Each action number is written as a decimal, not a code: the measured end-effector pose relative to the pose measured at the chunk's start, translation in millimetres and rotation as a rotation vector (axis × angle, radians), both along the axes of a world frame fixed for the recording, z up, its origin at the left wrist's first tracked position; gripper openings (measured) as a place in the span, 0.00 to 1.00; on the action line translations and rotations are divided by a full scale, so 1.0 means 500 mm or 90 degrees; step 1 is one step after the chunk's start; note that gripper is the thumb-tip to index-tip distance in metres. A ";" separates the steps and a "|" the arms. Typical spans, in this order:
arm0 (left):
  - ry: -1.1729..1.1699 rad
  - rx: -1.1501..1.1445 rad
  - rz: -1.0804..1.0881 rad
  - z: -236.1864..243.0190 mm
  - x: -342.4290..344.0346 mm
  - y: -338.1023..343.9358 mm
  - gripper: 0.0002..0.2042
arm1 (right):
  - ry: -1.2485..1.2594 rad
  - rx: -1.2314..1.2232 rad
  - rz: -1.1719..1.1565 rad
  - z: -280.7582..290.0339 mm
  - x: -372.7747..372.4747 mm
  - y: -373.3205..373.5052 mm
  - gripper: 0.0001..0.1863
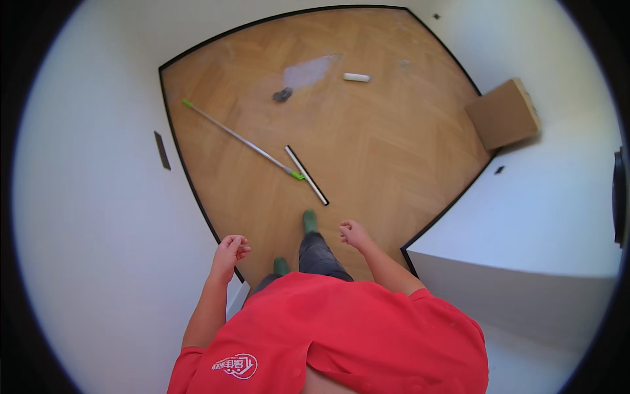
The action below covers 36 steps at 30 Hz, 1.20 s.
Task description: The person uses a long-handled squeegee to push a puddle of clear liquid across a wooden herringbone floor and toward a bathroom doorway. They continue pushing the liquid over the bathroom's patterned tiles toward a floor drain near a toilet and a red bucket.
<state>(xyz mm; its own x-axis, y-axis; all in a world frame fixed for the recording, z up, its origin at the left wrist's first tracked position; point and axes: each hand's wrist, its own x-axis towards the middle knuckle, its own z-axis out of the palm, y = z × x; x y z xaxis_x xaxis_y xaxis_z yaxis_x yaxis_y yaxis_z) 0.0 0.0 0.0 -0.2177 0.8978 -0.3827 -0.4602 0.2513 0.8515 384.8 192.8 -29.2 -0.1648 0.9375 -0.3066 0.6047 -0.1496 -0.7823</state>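
My left hand hangs at my left side by the white wall, fingers loosely curled and a little apart, holding nothing. My right hand is out in front at my right, fingers curled in, with nothing visible in it. On the wood floor ahead lies a long-handled squeegee, its silver pole with green ends stretching toward the back left. It is the nearest loose item to my hands. My green-covered feet stand below, one ahead of the other.
A brown cardboard board or box leans against the right wall. A white cylinder, a grey crumpled item and a pale powdery patch are farther back on the floor. A white wall corner juts in at the right, beside dark-edged skirting.
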 end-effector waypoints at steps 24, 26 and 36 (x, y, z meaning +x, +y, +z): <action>0.467 -0.541 -0.501 -0.458 -0.027 -0.050 0.24 | -0.107 -0.441 0.167 -0.684 -0.404 0.122 0.16; 0.474 -0.579 -0.557 -0.491 -0.025 -0.047 0.23 | -0.110 -0.470 0.190 -0.732 -0.454 0.124 0.16; 0.591 -0.404 -0.535 -0.507 -0.144 -0.010 0.15 | -0.311 -0.218 0.375 -1.121 -0.682 0.161 0.23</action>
